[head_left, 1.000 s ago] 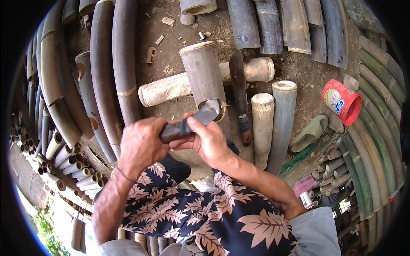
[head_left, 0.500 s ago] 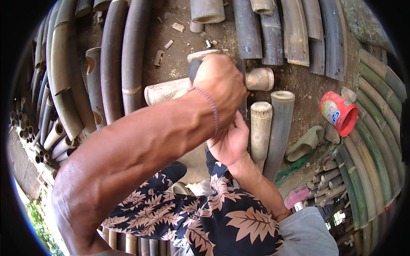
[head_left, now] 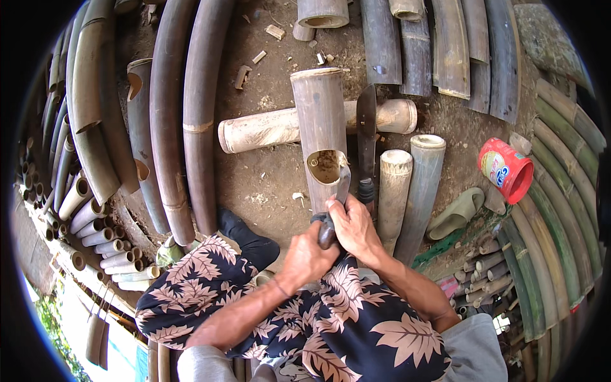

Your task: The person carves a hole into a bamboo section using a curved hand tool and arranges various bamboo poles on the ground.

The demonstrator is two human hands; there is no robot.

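A brown bamboo tube with an oval opening cut in its side points away from me, lying over a paler bamboo piece set crosswise on the ground. At the opening's right edge is a knife blade. My left hand is closed round the knife's dark handle close to my lap. My right hand is closed against the knife, its thumb by the base of the blade; its fingertips are partly hidden. Right of the tube lies a machete, touched by neither hand.
Two short bamboo pieces, one pale and one grey, lie to the right. Beyond them are a red plastic jar and a green sandal. Long dark bamboo poles line the left. Wood chips litter the dirt.
My left arm, stretched forward over the tube before, has drawn back toward my lap. The tube's opening and the machete are now uncovered. My right hand has shifted slightly down.
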